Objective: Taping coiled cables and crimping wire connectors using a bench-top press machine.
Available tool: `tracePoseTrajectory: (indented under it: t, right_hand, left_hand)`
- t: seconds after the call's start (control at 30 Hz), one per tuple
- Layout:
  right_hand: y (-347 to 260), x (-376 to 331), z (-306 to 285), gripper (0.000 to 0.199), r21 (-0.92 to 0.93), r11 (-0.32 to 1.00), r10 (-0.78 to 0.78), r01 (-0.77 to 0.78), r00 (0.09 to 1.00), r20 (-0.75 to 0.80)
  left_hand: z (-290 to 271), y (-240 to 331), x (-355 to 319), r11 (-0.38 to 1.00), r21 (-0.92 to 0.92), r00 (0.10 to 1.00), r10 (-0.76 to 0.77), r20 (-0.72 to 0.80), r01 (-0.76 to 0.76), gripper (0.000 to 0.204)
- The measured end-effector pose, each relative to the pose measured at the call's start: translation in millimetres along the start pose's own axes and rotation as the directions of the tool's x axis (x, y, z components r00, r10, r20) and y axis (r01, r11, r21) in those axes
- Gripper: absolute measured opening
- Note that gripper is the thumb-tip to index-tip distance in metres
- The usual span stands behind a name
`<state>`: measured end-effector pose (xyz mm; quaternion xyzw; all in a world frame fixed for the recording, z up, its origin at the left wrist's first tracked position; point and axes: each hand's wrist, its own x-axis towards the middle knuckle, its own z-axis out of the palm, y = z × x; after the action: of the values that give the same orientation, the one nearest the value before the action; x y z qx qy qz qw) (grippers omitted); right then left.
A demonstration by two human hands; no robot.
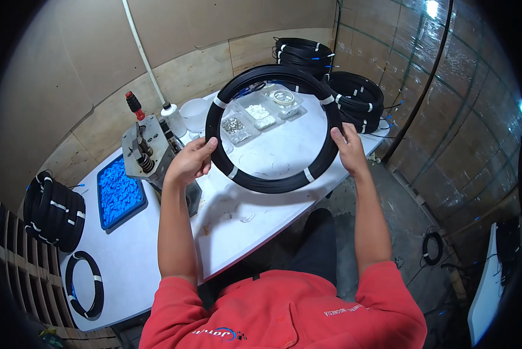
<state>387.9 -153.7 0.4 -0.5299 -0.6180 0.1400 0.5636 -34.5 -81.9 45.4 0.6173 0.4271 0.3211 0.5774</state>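
A large coil of black cable (269, 185), bound with several white tape bands, is held up above the white table (238, 224). My left hand (192, 159) grips its left side, thumb on the front face. On the opposite side my right hand (349, 148) pinches the coil with the thumb in front. Through the ring show clear plastic boxes: one with small metal parts (236, 128), another with small white pieces (260, 116), and one with a roll of tape (283, 97). A grey metal press (150, 148) with a red-and-black handle stands beside my left hand.
A blue tray (104, 220) of small blue pieces lies left of the press. Stacked black coils (55, 210) and a single coil (98, 294) rest at the table's left end. More coils (357, 96) sit at the far right. A white bottle (172, 119) and round tub (194, 114) stand behind.
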Motion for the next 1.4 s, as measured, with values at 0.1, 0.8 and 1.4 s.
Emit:
tracePoseTrajectory:
  t: [0.1, 0.8, 1.4]
  right_hand:
    - [-34.3, -9.0, 22.9, 0.044, 0.556, 0.779, 0.284, -0.288, 0.954, 0.096]
    - [-32.5, -19.5, 40.5, 0.028, 0.743, 0.459, 0.553, -0.487, 0.811, 0.190]
    - [-43.8, -32.5, 43.0, 0.055, 0.672, 0.540, 0.567, -0.507, 0.809, 0.154]
  left_hand:
    - [1.0, 0.6, -4.6, 0.970, 0.222, 0.995, -0.087, -0.052, 0.097, 0.051]
    - [57.6, -17.6, -3.0, 0.876, -0.426, 0.947, 0.096, -0.307, -0.227, 0.028]
    - [49.3, -45.3, 11.8, 0.821, -0.567, 0.963, -0.091, -0.255, -0.073, 0.024]
